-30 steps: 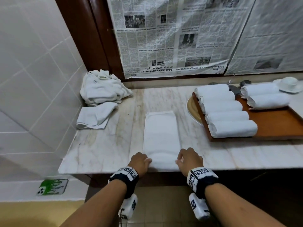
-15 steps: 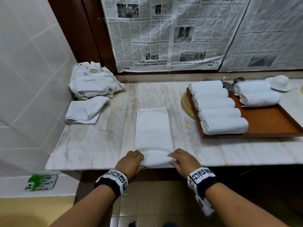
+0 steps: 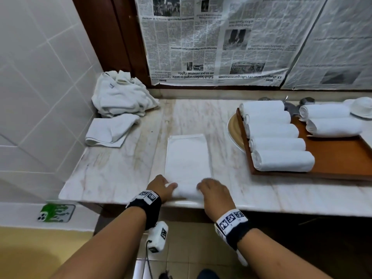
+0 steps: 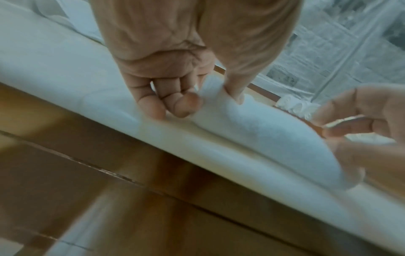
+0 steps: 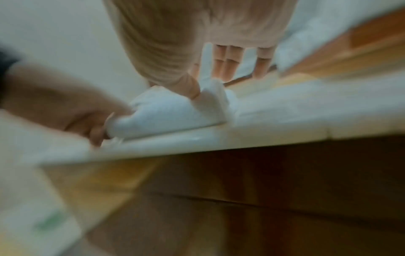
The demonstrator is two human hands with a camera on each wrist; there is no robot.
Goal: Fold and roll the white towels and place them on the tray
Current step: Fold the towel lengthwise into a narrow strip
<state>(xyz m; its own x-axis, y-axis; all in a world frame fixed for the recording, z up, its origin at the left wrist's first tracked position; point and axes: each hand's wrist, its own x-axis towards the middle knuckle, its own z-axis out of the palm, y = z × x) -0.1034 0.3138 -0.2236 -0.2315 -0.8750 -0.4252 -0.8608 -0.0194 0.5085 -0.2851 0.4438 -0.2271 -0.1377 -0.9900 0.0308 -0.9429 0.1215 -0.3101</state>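
A white towel (image 3: 187, 158) lies folded into a long strip on the marble counter (image 3: 112, 174), its near end wound into a small roll (image 3: 186, 192) at the front edge. My left hand (image 3: 161, 188) pinches the roll's left end between thumb and fingers (image 4: 190, 104). My right hand (image 3: 213, 193) holds the right end, thumb pressed into the roll (image 5: 166, 112) with the fingers (image 5: 228, 60) reaching over it. The wooden tray (image 3: 342, 158) at the right carries several rolled white towels (image 3: 281, 161).
A heap of loose white towels (image 3: 120, 93) sits at the back left corner, with a folded one (image 3: 108, 129) in front. A tan plate (image 3: 234, 131) pokes out from under the tray. A white cup (image 3: 362, 107) stands far right. A green phone (image 3: 56, 213) lies on the low ledge.
Both hands took the towel's near end and turned it over away from me, forming a small roll. The flat strip has become shorter.
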